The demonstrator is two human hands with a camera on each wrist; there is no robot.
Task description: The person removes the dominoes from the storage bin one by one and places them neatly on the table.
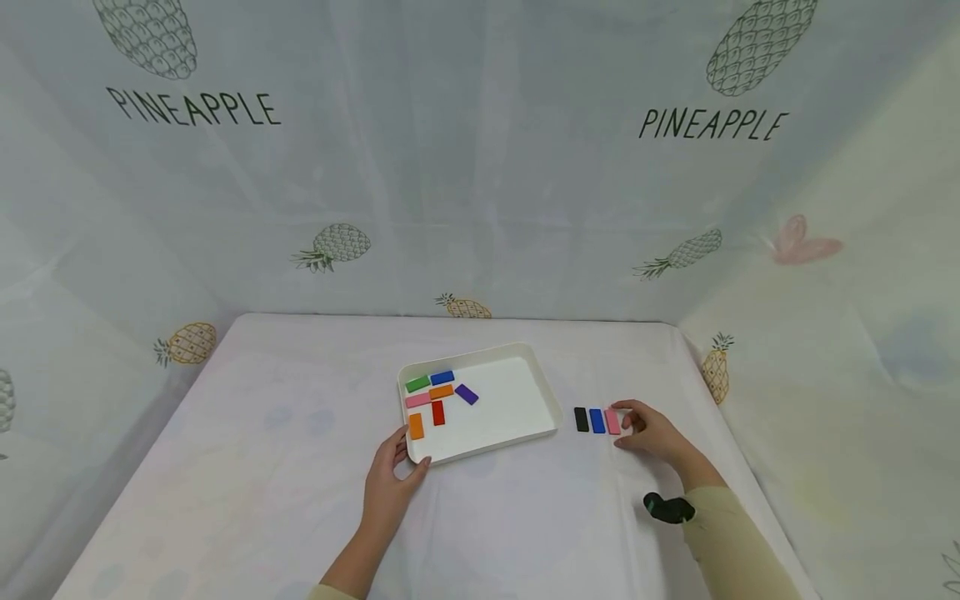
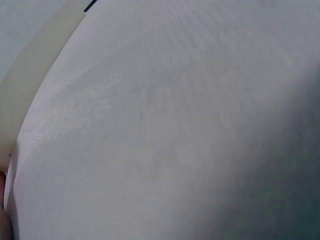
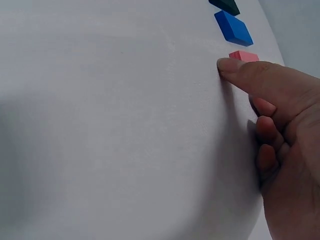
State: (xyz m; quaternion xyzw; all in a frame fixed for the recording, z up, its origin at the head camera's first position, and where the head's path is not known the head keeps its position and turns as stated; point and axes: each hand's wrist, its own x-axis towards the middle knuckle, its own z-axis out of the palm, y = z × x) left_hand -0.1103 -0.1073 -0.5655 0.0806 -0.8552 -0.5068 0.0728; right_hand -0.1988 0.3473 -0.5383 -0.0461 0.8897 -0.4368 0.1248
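Note:
A white tray (image 1: 495, 442) lies on the table, with small coloured blocks in its left part. My left hand (image 1: 387, 487) holds the tray's near left corner, thumb along the front side and fingers at the left side. In the left wrist view only a sliver of that hand (image 2: 4, 220) shows at the edge. To the right of the tray stand a black block (image 1: 581, 419), a blue block (image 1: 597, 421) and a pink block (image 1: 612, 422) in a row. My right hand (image 1: 654, 433) pinches the pink block between thumb and forefinger, its other fingers curled.
Inside the tray are a green block (image 1: 417, 384), a purple block (image 1: 467, 394), a red block (image 1: 438, 413), an orange block (image 1: 416, 427) and several others. A pale cloth (image 1: 510, 533) covers the table. Pineapple-printed curtains (image 1: 480, 167) hang behind and at both sides.

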